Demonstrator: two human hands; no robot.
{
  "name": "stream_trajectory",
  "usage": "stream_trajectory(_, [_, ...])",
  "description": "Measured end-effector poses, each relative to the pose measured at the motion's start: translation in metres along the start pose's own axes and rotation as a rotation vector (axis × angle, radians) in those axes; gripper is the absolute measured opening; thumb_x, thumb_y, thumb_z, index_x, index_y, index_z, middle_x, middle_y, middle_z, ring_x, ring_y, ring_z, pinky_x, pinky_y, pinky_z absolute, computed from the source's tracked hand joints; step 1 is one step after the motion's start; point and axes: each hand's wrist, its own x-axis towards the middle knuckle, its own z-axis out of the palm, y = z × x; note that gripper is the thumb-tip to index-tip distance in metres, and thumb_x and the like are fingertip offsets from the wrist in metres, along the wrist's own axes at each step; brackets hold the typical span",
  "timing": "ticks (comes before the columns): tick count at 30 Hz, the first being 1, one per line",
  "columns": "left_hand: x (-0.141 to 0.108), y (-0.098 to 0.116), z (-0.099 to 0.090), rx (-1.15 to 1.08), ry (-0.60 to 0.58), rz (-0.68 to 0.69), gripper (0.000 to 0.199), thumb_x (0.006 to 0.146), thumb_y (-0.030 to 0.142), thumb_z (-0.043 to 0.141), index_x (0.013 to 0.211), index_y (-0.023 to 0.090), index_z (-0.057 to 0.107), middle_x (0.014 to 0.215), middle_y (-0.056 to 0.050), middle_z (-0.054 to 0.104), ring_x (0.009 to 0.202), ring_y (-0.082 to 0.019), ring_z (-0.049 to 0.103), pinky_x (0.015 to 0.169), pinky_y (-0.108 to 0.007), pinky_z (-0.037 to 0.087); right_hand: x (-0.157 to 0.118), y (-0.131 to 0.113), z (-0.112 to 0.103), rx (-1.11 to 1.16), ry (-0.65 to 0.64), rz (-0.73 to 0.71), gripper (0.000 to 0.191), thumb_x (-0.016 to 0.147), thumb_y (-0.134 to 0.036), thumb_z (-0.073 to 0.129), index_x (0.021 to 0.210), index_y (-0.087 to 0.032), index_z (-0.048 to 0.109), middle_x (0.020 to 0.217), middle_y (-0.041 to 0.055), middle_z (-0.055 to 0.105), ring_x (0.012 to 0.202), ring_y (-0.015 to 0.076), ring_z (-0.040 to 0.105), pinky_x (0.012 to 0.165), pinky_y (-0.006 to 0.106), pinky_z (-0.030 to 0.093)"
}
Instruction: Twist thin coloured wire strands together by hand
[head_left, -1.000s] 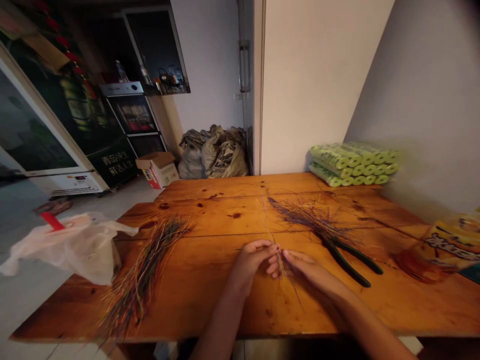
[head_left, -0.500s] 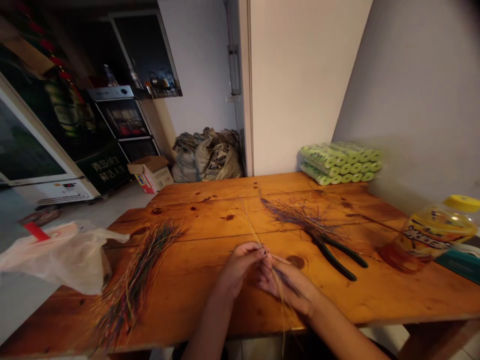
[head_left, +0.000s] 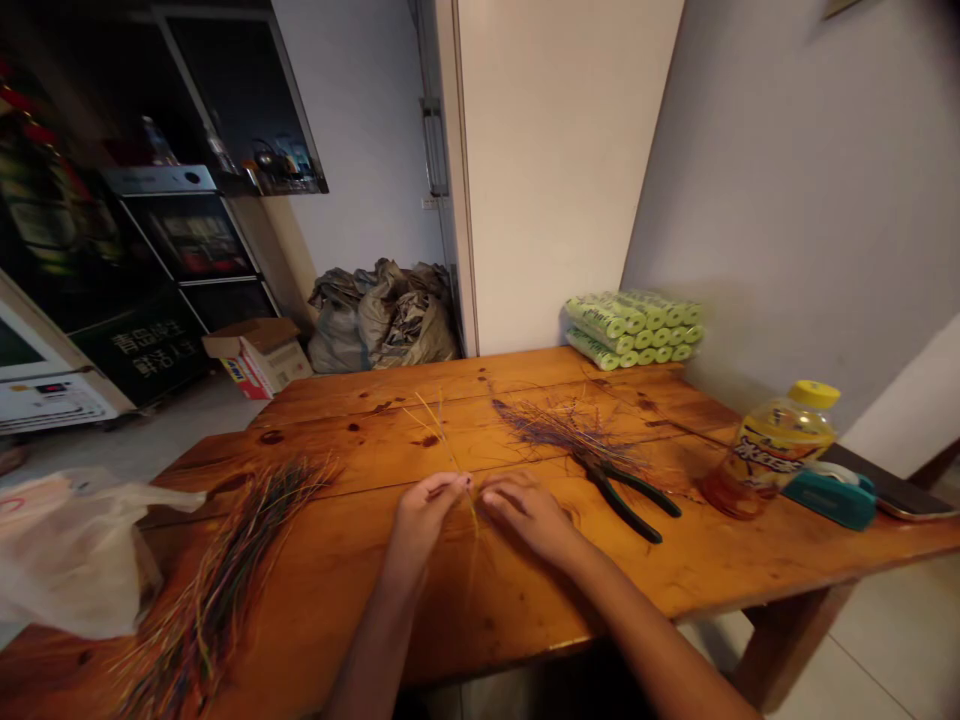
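Note:
Over the middle of the wooden table (head_left: 337, 560), my left hand (head_left: 431, 508) pinches a few thin yellow wires (head_left: 444, 437). Their tips fan out beyond the fingers, and blurred ends hang down below them. My right hand (head_left: 525, 508) is just right of the wires, its fingers curled; whether it holds a strand is too small to make out. A long bundle of multicoloured wires (head_left: 232, 570) lies at the left. Black-handled pliers (head_left: 619, 495) rest right of my hands, their jaws against a looser pile of purple and orange wires (head_left: 555, 425).
A plastic bag (head_left: 82, 550) sits at the left edge. On the right are a yellow-capped drink bottle (head_left: 780, 450), a teal tape dispenser (head_left: 832, 497) and a dark phone (head_left: 892, 485). Green rolls (head_left: 634, 328) are stacked at the back, near the wall.
The camera view has turned right, so everything sits further left. My hands were together at the wires; my right hand has moved apart from my left, which still pinches them.

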Motion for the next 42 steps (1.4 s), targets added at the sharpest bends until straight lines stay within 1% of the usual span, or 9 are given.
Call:
stream_trajectory(1, [0.000,0.002,-0.005,0.084,0.138,0.083,0.013,0.065,0.030,0.069,0.069,0.017,0.069,0.075,-0.004,0.070,0.075,-0.018,0.060,0.074,-0.027,0.043,0.002,0.006,-0.002,-0.249,0.041,0.015,0.028,0.090,-0.036,0.041,0.097,-0.021,0.064,0.112,0.0072,0.061,0.107,0.0192,0.051,0.097,0.035,0.034])
stream_trajectory(4, [-0.005,0.009,-0.022,0.428,0.422,0.432,0.012,0.071,0.030,0.065,0.078,0.024,0.072,0.080,-0.003,0.070,0.079,-0.021,0.057,0.078,-0.032,0.040,0.008,0.021,-0.004,-0.448,0.084,0.075,0.027,0.088,-0.031,0.045,0.104,-0.017,0.062,0.126,0.0132,0.052,0.118,0.0232,0.043,0.101,0.039,0.029])
stream_trajectory(6, [-0.008,0.011,-0.029,0.655,0.460,0.657,0.013,0.075,0.027,0.061,0.083,0.027,0.072,0.080,-0.004,0.070,0.079,-0.022,0.054,0.081,-0.034,0.038,0.012,0.028,-0.001,-0.489,0.092,0.104,0.028,0.087,-0.028,0.045,0.108,-0.015,0.059,0.125,0.0150,0.053,0.119,0.0249,0.042,0.100,0.041,0.029])
stream_trajectory(8, [-0.007,0.007,-0.031,0.840,0.407,0.739,0.017,0.078,0.025,0.058,0.087,0.028,0.072,0.080,-0.004,0.070,0.079,-0.022,0.053,0.080,-0.034,0.036,0.016,0.031,0.002,-0.541,0.100,0.133,0.030,0.088,-0.025,0.042,0.112,-0.014,0.056,0.119,0.0159,0.056,0.116,0.0259,0.044,0.096,0.041,0.031])
stream_trajectory(14, [0.018,-0.028,-0.019,1.280,0.161,0.481,0.019,0.080,0.022,0.054,0.087,0.023,0.072,0.081,-0.009,0.070,0.084,-0.027,0.052,0.071,-0.036,0.032,0.024,0.029,0.003,-0.630,0.051,0.134,0.030,0.087,-0.014,0.035,0.099,-0.015,0.063,0.098,0.0147,0.063,0.096,0.0268,0.053,0.085,0.039,0.035])
stream_trajectory(22, [0.017,-0.027,-0.040,1.470,0.185,0.412,0.023,0.085,0.024,0.047,0.091,0.022,0.069,0.088,-0.008,0.070,0.087,-0.026,0.052,0.072,-0.036,0.030,0.009,0.027,-0.006,-0.536,-0.009,0.069,0.026,0.082,-0.012,0.042,0.084,-0.016,0.067,0.085,0.0116,0.065,0.086,0.0235,0.059,0.081,0.034,0.039])
stream_trajectory(30, [0.013,-0.031,-0.054,1.561,0.071,0.394,0.022,0.085,0.025,0.047,0.086,0.023,0.069,0.086,-0.006,0.069,0.089,-0.025,0.053,0.073,-0.037,0.031,-0.016,0.026,-0.031,-0.277,0.195,0.053,0.026,0.085,-0.022,0.040,0.091,-0.018,0.065,0.093,0.0100,0.066,0.090,0.0215,0.061,0.082,0.033,0.045])
stream_trajectory(37, [0.011,-0.029,-0.053,1.493,-0.018,0.343,0.019,0.081,0.017,0.049,0.081,0.019,0.068,0.084,-0.009,0.069,0.089,-0.025,0.054,0.078,-0.036,0.033,-0.031,-0.007,-0.057,0.907,0.506,0.198,0.020,0.065,-0.037,0.072,0.080,-0.024,0.066,0.073,-0.0010,0.060,0.070,0.0133,0.058,0.075,0.031,0.050])
stream_trajectory(42, [0.022,-0.033,-0.057,1.398,-0.027,0.267,0.015,0.078,0.014,0.053,0.079,0.017,0.068,0.082,-0.009,0.069,0.084,-0.022,0.056,0.076,-0.031,0.037,-0.031,-0.008,-0.061,1.169,0.587,0.310,0.027,0.053,-0.029,0.081,0.077,-0.024,0.068,0.075,-0.0022,0.060,0.069,0.0100,0.055,0.071,0.025,0.051])
